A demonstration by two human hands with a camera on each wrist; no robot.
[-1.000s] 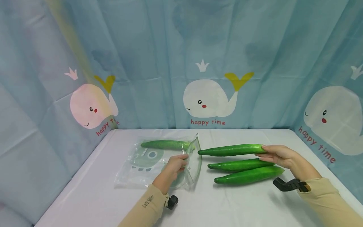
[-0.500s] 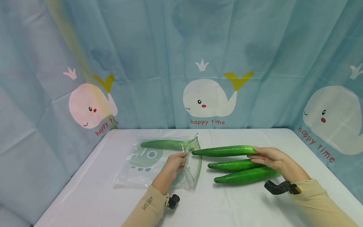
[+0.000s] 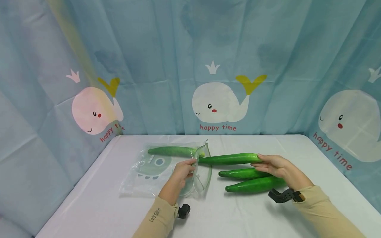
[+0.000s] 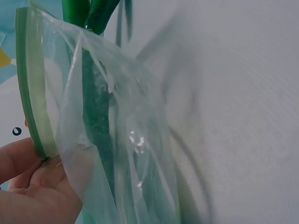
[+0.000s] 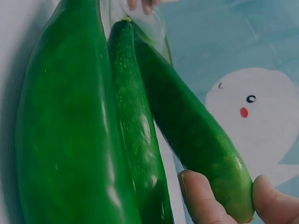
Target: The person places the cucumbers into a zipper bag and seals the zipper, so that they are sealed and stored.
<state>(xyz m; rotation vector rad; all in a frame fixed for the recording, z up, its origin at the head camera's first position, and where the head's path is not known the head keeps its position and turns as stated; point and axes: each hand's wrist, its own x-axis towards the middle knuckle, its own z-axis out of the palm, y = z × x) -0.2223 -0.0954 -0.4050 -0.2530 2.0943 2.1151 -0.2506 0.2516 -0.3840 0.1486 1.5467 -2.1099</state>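
On the white-covered table (image 3: 232,215), the transparent, flat plastic bag with a green cartoon print (image 3: 131,181) lies near the left edge. Just behind the bag is the back edge, where the light blue fabric curtain with whale pictures (image 3: 160,66) hangs. The bag's mouth is spread at its right side, leaving a gap between the rims. In front of the bag, white surface extends toward the person.

The held long, green, tapered cucumber (image 3: 230,159) is at the right of the bag. Its narrow, dark end points into the mouth; how deep, I cannot tell. Its long axis runs almost parallel to the back edge. The right hand (image 3: 276,165) pinches its paler end between thumb and fingers; the left hand (image 3: 180,173) grips the bag's rim.

Inside the bag, another green cucumber (image 3: 171,151) lies almost parallel. Two glossy green cucumbers (image 3: 253,185) rest right of the bag, narrow ends toward it.
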